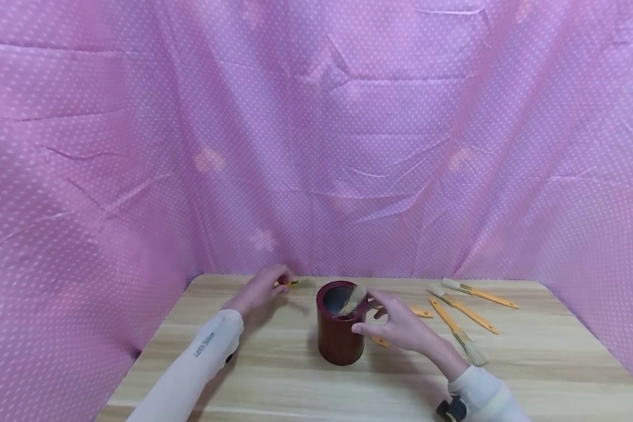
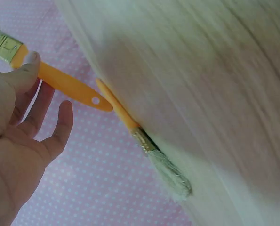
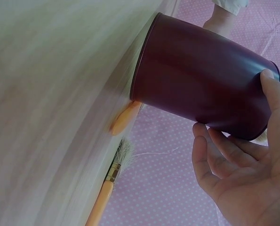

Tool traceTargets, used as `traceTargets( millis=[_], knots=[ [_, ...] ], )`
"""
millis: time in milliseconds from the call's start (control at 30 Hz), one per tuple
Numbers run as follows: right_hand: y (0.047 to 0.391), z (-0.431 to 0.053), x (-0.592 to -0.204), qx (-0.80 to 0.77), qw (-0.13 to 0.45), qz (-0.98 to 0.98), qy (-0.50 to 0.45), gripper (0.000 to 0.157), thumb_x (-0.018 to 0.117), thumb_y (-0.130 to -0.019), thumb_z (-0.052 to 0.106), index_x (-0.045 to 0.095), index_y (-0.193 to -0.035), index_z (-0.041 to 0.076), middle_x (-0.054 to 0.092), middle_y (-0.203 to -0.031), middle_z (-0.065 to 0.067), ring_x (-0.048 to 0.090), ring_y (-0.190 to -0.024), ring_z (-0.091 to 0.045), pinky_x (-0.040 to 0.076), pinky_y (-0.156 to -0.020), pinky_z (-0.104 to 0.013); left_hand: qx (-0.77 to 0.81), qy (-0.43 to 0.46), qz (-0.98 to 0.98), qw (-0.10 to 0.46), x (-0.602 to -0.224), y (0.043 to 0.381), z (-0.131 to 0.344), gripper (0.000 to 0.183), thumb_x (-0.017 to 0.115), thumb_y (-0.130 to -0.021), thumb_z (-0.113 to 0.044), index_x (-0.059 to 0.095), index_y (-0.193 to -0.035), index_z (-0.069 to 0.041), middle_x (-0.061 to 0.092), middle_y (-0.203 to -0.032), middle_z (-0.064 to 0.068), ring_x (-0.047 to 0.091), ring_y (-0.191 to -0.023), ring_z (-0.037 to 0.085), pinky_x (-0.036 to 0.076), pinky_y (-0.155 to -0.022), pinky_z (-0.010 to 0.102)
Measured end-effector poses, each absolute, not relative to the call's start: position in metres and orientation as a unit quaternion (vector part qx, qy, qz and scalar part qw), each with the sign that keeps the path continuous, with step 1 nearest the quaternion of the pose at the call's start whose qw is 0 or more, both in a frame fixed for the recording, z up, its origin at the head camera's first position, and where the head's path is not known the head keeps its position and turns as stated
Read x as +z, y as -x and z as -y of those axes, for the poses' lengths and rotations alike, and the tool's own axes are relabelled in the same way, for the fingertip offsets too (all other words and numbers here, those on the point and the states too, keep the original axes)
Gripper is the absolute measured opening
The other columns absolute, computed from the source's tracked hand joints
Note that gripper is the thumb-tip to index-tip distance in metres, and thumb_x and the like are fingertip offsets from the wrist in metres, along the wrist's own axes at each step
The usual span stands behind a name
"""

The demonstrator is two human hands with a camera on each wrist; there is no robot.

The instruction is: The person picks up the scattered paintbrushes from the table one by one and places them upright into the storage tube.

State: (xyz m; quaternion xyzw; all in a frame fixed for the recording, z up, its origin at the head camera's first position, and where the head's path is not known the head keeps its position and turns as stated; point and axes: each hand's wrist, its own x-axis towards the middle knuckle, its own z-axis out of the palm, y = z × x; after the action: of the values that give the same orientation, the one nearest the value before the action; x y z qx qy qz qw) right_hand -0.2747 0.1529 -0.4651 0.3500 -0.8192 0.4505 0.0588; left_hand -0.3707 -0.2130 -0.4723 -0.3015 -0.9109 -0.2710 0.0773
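A dark red can (image 1: 340, 337) stands upright on the wooden table with its top open. Pale brush bristles (image 1: 354, 299) stick up at its rim; the rest of that brush is hidden inside. My right hand (image 1: 398, 322) holds the can's side near the rim, thumb (image 3: 271, 84) on one side and curled fingers on the other. Toward the back left, my left hand (image 1: 261, 290) pinches a paintbrush (image 2: 67, 84) by its orange handle, close to the metal band. Another paintbrush (image 2: 165, 174) lies on the table beside that handle's end.
Several orange-handled paintbrushes lie to the right, among them one by the back edge (image 1: 485, 294), one in the middle (image 1: 464, 310) and one nearer me (image 1: 456, 329). Parts of orange handles (image 1: 421, 312) show behind my right hand. Pink dotted cloth (image 1: 316, 146) hangs around the table.
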Motion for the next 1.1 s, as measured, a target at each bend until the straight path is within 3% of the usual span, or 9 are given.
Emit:
traceTargets(
  millis=[300,467,833,1100],
  knots=[
    [0.274,-0.154,-0.471,0.451,0.063,0.816,-0.357,0.065,0.082,-0.087,0.043,0.057,-0.141,0.016,0.068,-0.111,0.011,0.065,-0.102,-0.02,0.056,-0.084,-0.042,-0.307,0.319,0.887,0.128,-0.46,0.363,0.203,0.022,0.077,-0.089,-0.002,0.062,-0.102,-0.01,0.064,-0.093,-0.003,0.065,-0.089,0.015,0.056,-0.079,0.034],
    [0.275,-0.155,-0.471,0.449,0.068,0.815,-0.359,0.065,0.082,-0.087,0.041,0.057,-0.142,0.015,0.068,-0.111,0.011,0.065,-0.102,-0.019,0.056,-0.084,-0.041,-0.318,0.338,0.873,0.152,-0.448,0.351,0.192,0.022,0.078,-0.091,-0.007,0.061,-0.102,-0.014,0.065,-0.094,-0.005,0.066,-0.088,0.012,0.056,-0.079,0.031],
    [0.274,-0.157,-0.47,0.448,0.068,0.817,-0.357,0.069,0.082,-0.086,0.043,0.056,-0.143,0.014,0.068,-0.112,0.011,0.065,-0.103,-0.019,0.056,-0.085,-0.042,-0.365,0.366,0.84,0.165,-0.406,0.311,0.161,0.023,0.074,-0.094,-0.009,0.061,-0.112,-0.015,0.068,-0.103,-0.008,0.066,-0.09,0.009,0.056,-0.078,0.032],
    [0.273,-0.155,-0.469,0.445,0.068,0.821,-0.352,0.071,0.082,-0.086,0.044,0.055,-0.145,0.014,0.067,-0.113,0.011,0.065,-0.103,-0.018,0.056,-0.084,-0.04,-0.464,0.383,0.782,0.164,-0.382,0.288,0.143,0.025,0.073,-0.093,-0.005,0.062,-0.115,-0.011,0.07,-0.104,0.001,0.068,-0.094,0.018,0.056,-0.083,0.039]
  ],
)
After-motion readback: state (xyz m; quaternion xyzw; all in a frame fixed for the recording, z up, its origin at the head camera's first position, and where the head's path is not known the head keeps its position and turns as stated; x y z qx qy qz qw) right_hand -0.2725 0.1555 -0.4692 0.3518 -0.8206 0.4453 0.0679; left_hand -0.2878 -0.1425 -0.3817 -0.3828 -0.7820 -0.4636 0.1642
